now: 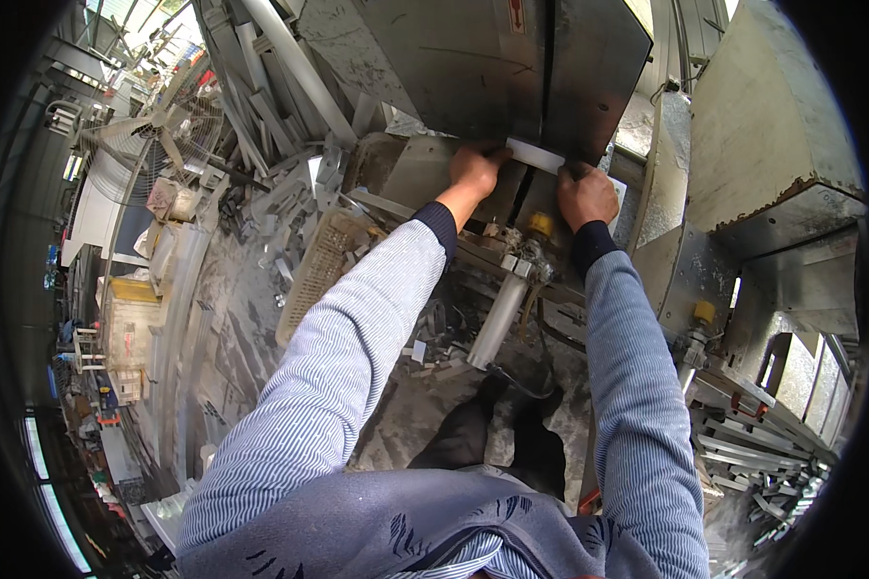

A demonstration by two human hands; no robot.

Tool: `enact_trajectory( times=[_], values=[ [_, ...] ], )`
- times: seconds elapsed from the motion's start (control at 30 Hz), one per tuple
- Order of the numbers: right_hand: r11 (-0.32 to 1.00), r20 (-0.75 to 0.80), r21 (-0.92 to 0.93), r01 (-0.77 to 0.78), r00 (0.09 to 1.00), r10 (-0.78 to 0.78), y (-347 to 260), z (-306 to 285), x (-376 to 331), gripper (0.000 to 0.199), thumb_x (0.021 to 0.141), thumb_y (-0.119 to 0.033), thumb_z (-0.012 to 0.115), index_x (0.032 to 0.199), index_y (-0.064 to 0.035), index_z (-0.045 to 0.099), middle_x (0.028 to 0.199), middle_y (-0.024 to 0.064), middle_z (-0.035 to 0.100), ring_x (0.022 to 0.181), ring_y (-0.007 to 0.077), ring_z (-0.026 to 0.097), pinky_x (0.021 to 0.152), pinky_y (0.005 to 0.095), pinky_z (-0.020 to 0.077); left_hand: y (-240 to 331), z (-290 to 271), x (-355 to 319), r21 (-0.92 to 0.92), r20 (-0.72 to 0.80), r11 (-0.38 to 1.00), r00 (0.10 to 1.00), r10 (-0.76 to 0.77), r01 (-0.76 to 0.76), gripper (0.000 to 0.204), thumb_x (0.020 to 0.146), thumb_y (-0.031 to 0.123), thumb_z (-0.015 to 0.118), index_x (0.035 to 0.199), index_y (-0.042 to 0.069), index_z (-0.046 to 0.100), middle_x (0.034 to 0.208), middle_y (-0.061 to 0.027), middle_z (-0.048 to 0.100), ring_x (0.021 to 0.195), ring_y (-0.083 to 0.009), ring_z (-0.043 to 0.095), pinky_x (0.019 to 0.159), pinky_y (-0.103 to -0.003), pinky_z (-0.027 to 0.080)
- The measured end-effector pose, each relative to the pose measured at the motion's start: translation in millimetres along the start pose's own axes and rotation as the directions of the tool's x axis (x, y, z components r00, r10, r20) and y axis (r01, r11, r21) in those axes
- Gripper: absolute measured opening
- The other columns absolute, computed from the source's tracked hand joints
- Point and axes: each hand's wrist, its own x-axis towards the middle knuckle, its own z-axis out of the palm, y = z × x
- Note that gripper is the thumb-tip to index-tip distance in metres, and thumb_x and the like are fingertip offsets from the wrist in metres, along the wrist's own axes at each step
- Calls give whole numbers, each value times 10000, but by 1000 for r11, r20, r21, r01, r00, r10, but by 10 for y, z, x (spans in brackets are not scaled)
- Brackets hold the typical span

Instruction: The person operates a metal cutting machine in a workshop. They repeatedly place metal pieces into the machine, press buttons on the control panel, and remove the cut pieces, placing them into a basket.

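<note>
Both arms reach forward to a metal machine table (pixel 420 174) below a large steel guard with a dark vertical slit. A short, pale strip (pixel 535 154), perhaps a piece of metal profile, lies crosswise over the slit. My left hand (pixel 476 176) is closed at the strip's left end, thumb and fingers pressed against it. At its right end, my right hand (pixel 589 198) grips with curled fingers, partly hiding that end. Just below the hands sit a yellow-capped fitting (pixel 540 226) and a silver cylinder (pixel 502 318).
The steel guard (pixel 473 72) rises right behind the strip. A plastic basket (pixel 314 275) stands left of the table, among scattered metal offcuts (pixel 261 217). Long profiles (pixel 299 68) lean at the back left, near a fan (pixel 159 125). Another machine (pixel 782 125) stands at the right.
</note>
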Motion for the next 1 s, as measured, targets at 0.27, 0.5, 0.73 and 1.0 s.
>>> enact_trajectory(
  times=[0.27, 0.5, 0.73, 1.0],
  values=[
    [998, -25, -35, 49, 998, -50, 45, 44, -6, 270, 779, -401, 608, 981, -241, 690, 926, 109, 667, 892, 298, 631, 765, 394, 499, -46, 37, -13, 9, -25, 999, 998, 51, -51, 375, 783, 339, 646, 1052, 78, 655, 1035, -150, 643, 996, -295, 603, 848, -355, 464],
    [996, -49, -63, 70, 996, -73, 27, 33, -44, 224, 787, -386, 603, 946, -256, 692, 914, 88, 668, 879, 293, 632, 747, 391, 503, -21, 38, -32, -46, -9, 994, 995, 100, -100, 362, 809, 248, 642, 1081, 10, 625, 1077, -185, 628, 1020, -272, 597, 888, -338, 441],
    [994, -94, -43, 100, 990, -104, 25, 53, -95, 188, 790, -352, 598, 901, -229, 688, 899, 70, 663, 866, 292, 628, 720, 398, 499, 11, 32, -67, -63, -13, 988, 990, 142, -143, 377, 831, 243, 603, 1119, 0, 599, 1107, -203, 607, 1061, -291, 577, 900, -335, 434],
    [990, -154, -61, 130, 978, -138, 29, 101, -123, 170, 803, -330, 589, 906, -228, 679, 911, 48, 648, 845, 284, 622, 705, 391, 495, -13, 43, -60, -66, -3, 989, 992, 130, -129, 396, 838, 248, 599, 1142, -6, 584, 1133, -196, 599, 1082, -280, 564, 920, -329, 419]
  ],
)
